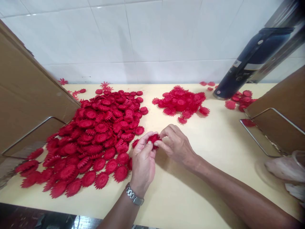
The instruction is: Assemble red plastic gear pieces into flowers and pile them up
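Note:
Between my two hands, over the middle of the table, is a red flower-like disc (154, 138) with a fringed edge. My left hand (144, 159), a metal watch on its wrist, is closed round the disc with the thumb on top. My right hand (176, 143) pinches at the disc's right edge with thumb and forefinger. Left of my hands spreads a large heap of similar red fringed discs (102, 127). A smaller pile of thin red fringed pieces (179, 101) lies beyond my right hand.
A dark blue bottle (247, 63) stands at the back right, with more red pieces (243, 100) beside it. Cardboard boxes (30, 79) (281, 111) and bent metal wire stands (259, 152) flank the table (190, 197). A clear plastic container (286, 167) sits at the right edge. White tiles (143, 38) rise behind.

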Tool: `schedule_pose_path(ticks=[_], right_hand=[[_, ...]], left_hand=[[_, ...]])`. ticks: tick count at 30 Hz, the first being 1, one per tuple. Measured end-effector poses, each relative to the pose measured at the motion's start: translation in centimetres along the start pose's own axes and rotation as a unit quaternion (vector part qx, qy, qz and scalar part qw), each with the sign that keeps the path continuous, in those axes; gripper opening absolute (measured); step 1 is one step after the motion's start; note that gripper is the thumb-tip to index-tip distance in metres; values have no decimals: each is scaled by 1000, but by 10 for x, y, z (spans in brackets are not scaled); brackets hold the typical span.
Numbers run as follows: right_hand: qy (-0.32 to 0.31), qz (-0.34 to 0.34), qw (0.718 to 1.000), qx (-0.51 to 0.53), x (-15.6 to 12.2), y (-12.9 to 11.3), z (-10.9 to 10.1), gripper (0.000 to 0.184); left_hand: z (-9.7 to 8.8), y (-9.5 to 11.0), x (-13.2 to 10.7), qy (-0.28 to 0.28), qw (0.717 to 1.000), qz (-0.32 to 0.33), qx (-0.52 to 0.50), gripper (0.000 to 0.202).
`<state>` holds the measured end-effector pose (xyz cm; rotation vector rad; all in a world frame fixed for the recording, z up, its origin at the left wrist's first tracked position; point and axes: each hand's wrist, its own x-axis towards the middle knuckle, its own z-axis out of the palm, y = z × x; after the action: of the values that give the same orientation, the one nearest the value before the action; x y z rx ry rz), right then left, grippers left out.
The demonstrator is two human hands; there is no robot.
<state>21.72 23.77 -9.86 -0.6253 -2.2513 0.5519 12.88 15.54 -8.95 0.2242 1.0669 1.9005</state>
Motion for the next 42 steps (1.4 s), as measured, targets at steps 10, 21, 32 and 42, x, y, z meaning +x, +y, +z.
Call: schedule_pose_path(ticks=[10,21,32,42], right_hand=[[-47,4,999,2,-3,-8,5,14],[-28,-27,999,26,-3,-4,4,15],[75,109,979,-152,17,46,-36,11],[-108,41,991,74,9,-4,-9,17]], left_hand=[[1,-1,-2,3,1000,-20,20,26],[-1,0,-1,15,999,-21,20,25],[-5,5,5,69,998,1,3,22],[2,0,-3,18,999,-34,12,28]])
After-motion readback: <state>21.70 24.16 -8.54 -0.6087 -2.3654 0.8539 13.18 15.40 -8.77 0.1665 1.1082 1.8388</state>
